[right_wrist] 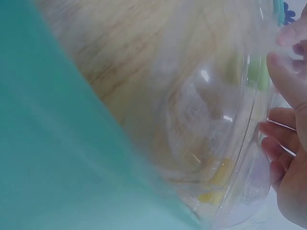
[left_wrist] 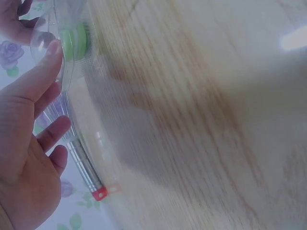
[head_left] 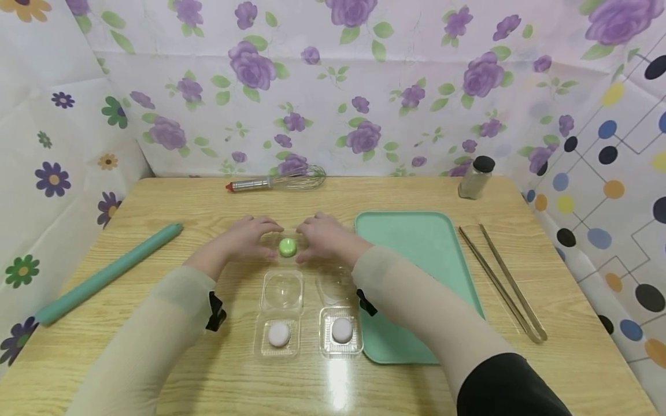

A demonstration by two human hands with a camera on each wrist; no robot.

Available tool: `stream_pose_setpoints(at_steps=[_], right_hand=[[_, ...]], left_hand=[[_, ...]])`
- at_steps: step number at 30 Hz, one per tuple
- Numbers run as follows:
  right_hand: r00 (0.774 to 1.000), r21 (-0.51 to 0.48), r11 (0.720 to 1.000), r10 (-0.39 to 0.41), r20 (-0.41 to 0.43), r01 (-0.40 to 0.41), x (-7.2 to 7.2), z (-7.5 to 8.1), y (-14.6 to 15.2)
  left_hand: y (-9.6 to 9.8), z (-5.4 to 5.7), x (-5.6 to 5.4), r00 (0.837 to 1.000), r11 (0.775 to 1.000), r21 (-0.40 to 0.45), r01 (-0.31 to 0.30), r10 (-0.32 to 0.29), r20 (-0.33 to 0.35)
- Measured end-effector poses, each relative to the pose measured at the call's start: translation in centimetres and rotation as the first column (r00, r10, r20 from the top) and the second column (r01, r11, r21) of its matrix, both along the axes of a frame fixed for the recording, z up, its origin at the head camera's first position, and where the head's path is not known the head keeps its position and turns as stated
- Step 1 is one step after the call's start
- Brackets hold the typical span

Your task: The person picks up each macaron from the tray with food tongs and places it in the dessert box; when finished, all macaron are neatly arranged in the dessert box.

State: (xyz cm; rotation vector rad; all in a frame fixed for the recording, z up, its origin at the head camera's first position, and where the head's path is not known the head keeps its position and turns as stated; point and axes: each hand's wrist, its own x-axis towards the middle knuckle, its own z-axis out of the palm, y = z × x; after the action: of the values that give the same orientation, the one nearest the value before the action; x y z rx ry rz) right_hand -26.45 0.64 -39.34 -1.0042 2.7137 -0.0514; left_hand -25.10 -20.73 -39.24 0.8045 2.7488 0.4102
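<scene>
A green macaron (head_left: 288, 247) sits in a small clear plastic box at the far end of a cluster of boxes. My left hand (head_left: 248, 239) grips this box from the left; in the left wrist view its thumb presses the clear plastic lid (left_wrist: 67, 79) beside the green macaron (left_wrist: 74, 42). From the right, my right hand (head_left: 326, 238) holds the same box, thumb and fingertips at its edge near the green shape (right_wrist: 258, 72). Nearer to me, two more clear boxes lie with lids folded back, holding a pale macaron (head_left: 279, 334) and another pale macaron (head_left: 342, 330).
A green tray (head_left: 416, 231) lies under my right forearm, with metal tongs (head_left: 502, 277) to its right. Along the back are a whisk (head_left: 276, 182) and a black-capped jar (head_left: 476, 178). At left rests a green rolling pin (head_left: 109, 274). Patterned cloth walls border the table.
</scene>
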Motion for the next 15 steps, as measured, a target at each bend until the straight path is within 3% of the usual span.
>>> stream_pose_setpoints(at_steps=[15], right_hand=[[1.000,-0.026,1.000,-0.006,0.004,0.006,-0.10,0.14,0.36]], left_hand=[[0.03,0.00,0.06,1.000,1.000,-0.008,-0.011,0.011,0.002]])
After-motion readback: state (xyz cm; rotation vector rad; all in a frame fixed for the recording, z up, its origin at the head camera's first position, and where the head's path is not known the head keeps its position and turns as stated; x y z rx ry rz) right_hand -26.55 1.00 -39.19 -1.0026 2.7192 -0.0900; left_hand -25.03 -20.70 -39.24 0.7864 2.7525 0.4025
